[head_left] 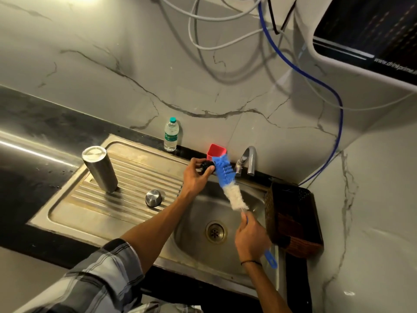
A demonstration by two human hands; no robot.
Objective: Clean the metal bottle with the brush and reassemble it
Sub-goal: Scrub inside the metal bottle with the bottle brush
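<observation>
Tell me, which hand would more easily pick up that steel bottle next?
Probably the left hand: it is nearer the metal bottle on the drainboard, though its fingers grip a black stopper. The right hand holds the brush.

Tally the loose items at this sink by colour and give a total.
Silver: 2, the metal bottle and the round cap
Black: 1, the stopper in the left hand
Blue and white: 1, the brush in the right hand
Red: 1, the cup
Clear: 1, the plastic bottle
Total: 6

My only view is head-worn, wide-angle, looking steeply down and forward, close over the sink [252, 201], wall filling the upper frame.
</observation>
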